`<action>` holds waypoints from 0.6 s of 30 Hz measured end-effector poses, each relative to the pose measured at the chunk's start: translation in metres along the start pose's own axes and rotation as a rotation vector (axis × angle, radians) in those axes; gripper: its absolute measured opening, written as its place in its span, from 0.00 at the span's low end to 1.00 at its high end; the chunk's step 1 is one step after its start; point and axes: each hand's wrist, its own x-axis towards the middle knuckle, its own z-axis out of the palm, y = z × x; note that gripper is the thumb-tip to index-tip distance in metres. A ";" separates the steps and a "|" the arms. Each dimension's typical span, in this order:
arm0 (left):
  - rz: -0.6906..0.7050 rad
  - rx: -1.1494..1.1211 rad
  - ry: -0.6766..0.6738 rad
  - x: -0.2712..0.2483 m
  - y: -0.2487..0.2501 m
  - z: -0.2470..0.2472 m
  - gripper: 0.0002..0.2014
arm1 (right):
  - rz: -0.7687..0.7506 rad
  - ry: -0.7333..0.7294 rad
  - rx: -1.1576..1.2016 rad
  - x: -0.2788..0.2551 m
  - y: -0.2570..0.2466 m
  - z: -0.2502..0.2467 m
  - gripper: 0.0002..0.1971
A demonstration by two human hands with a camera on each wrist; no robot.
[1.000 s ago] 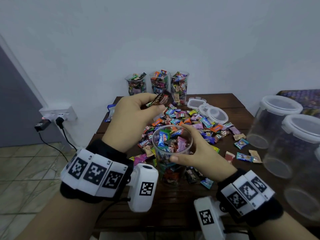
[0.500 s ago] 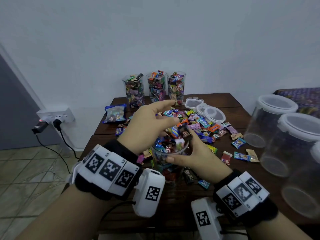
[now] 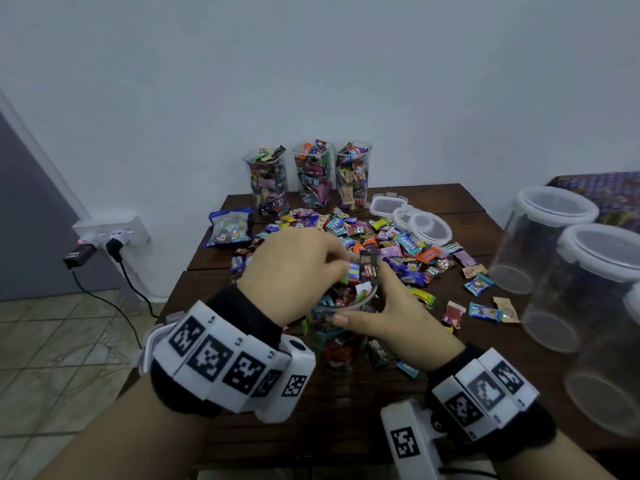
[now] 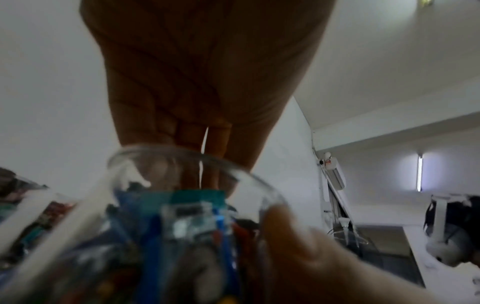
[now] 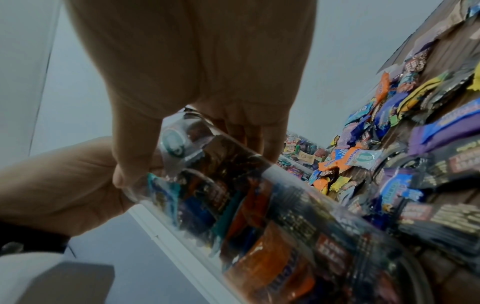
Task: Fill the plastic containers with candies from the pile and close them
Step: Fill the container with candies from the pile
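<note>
Nearest the camera, the right hand wraps its grip around a clear plastic container that stands on the dark wooden surface, thumb across the near wall just below the rim and fingers round the far side. The container is a tall, see-through tumbler, already packed almost to the top with small wrapped candies in blue, orange, red and black foil (the wrappers show plainly through its wall in the right wrist view). Directly above its mouth, the left hand pinches a small bunch of candies, a dark wrapper and a striped green-and-blue one among them, its fingertips bent down toward the opening. Both wrists carry black bands with white marker blocks.

Just behind the held container spreads the candy pile, a loose scatter of bright wrappers across the middle of the surface, with a few strays lying apart to the right. A blue candy bag lies at the pile's left edge. Three round and square lids rest at its far right. Along the back edge, against the wall, stand three filled containers side by side, uncovered and heaped. At the right, large lidded jars stand empty.
</note>
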 end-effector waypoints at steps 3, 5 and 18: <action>0.000 -0.094 -0.009 0.000 0.003 -0.003 0.09 | -0.036 0.018 0.022 0.000 0.001 0.000 0.33; -0.006 -0.110 0.052 0.002 0.003 -0.005 0.09 | -0.033 0.024 0.025 -0.001 0.001 -0.001 0.32; 0.144 0.206 -0.059 0.008 0.006 -0.004 0.09 | -0.061 0.019 0.006 0.001 0.004 0.000 0.34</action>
